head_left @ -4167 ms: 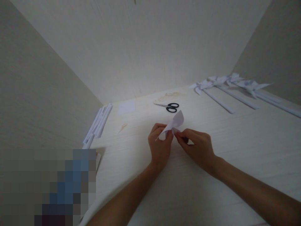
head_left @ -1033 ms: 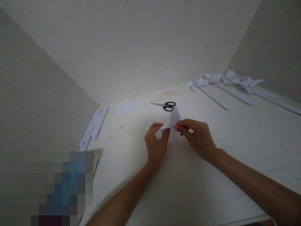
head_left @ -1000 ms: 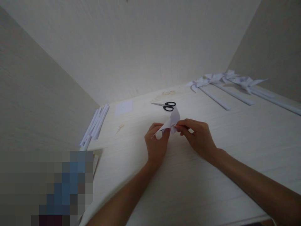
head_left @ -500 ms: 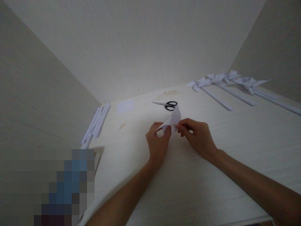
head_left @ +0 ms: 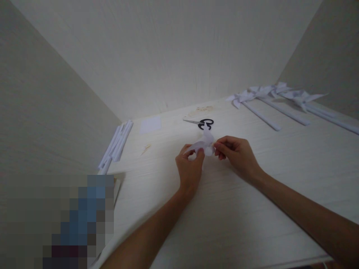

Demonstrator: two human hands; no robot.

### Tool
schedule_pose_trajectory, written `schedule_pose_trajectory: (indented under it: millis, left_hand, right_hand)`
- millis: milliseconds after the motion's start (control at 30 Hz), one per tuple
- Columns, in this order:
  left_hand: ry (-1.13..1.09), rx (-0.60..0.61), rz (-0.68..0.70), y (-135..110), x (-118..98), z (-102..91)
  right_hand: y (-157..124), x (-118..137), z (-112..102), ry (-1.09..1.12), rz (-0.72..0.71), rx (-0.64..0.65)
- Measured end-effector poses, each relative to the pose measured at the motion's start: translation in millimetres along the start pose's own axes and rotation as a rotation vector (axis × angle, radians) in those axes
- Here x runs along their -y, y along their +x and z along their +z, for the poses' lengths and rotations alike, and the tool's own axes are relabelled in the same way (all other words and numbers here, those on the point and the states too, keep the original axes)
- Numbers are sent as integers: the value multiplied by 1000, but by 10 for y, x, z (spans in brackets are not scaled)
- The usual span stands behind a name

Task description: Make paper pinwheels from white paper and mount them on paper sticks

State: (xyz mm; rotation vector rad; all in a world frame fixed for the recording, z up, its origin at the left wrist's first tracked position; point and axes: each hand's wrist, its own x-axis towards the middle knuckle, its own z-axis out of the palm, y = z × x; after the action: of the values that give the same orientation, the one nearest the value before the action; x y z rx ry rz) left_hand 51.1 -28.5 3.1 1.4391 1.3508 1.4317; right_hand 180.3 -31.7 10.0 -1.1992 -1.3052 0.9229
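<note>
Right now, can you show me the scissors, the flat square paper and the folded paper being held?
Scissors [head_left: 200, 123]: head view, where blades and handles meet.
Flat square paper [head_left: 150, 124]: head view, middle of the sheet.
Folded paper [head_left: 207, 139]: head view, near its middle.

A single piece of thin white paper [head_left: 208, 139] is held up over the pale counter [head_left: 157, 175], bent into pointed vanes like the head of a pinwheel. One vane is directed away from the person and narrowed to a tip. Another is stretched out to the left, where the piece is clasped between the thumb and fingers of the left hand [head_left: 190, 166]. A small, pale rounded part is shown low near the middle. The right edge is pinched by the right hand [head_left: 238, 154]; details there are blurred.
</note>
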Motion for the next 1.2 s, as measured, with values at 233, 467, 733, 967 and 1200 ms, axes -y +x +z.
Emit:
schedule_pose_trajectory:
  millis: [233, 467, 733, 967, 1200]
  left_hand:
    - [7, -1, -33, 1, -11, -4]
    - [31, 30, -23, 9, 4, -12]
    - [13, 63, -46, 8, 33, -6]
    - [7, 58, -51, 7, 13, -3]
    - [2, 81, -24, 2, 2, -1]
  right_hand:
    - [21, -37, 0, 77, 40, 33]
    - [27, -39, -17, 112, 53, 15]
    - [42, -32, -22, 122, 72, -9]
    - [37, -20, -47, 71, 41, 17]
    - [34, -21, -56, -23, 0, 61]
